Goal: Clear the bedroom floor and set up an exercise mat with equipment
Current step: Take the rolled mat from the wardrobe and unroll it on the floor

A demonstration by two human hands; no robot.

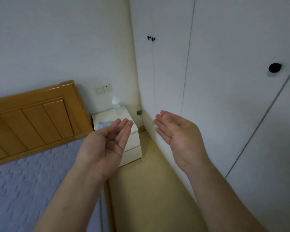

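Both hands hover palms up, fingers straight, apart: my left hand (105, 144) at 9 o'clock, my right hand (179, 136) at 3. At 6 o'clock the floor (151, 190) runs between bed (23, 181) and wardrobe (224, 97).

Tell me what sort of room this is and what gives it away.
Most likely a bedroom: a wooden headboard stands behind a quilted blue-grey bed cover, a white bedside cabinet beside it carries a clear bottle, and tall white wardrobe doors with black knobs run along the right.

my left hand (105, 144) hides the near left corner of the nightstand (105, 115); the bottle (117, 106) at its far edge is blurred.
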